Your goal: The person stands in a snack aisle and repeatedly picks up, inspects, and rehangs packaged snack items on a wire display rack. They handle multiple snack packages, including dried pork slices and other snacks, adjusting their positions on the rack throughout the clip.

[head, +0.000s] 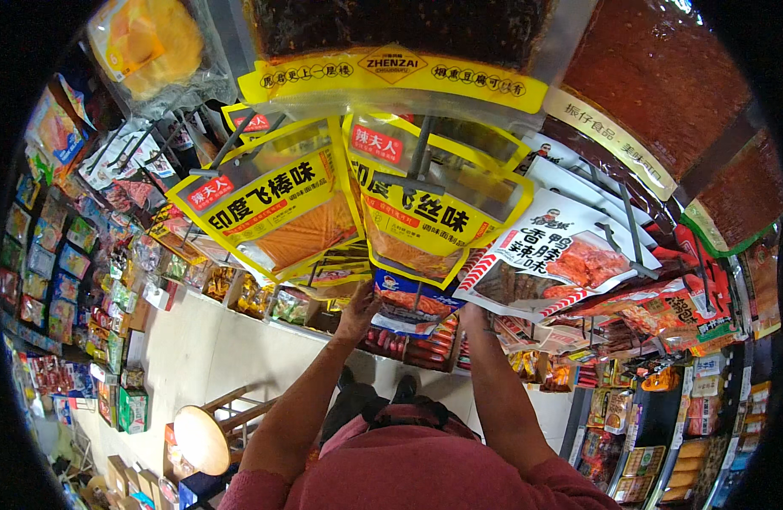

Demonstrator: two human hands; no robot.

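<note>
A blue snack bag [411, 305] with a picture of food hangs low on the rack, between my two hands. My left hand [359, 312] is at its left edge, the fingertips partly lost behind it. My right hand [473, 316] is by its right edge, with the fingers mostly hidden under a white snack packet [557, 255]. Whether either hand grips the bag cannot be made out. Just above hang two yellow-edged snack packets, a left one [283, 204] and a middle one [423, 210], on metal display hooks [409, 183].
Large brown printed packs [397, 25] line the top. Open boxes of small wrapped snacks [254, 296] stand below the hooks. A round wooden stool [202, 440] is on the pale floor [219, 344], lower left. Stocked shelves stand at left [66, 268] and right [640, 433].
</note>
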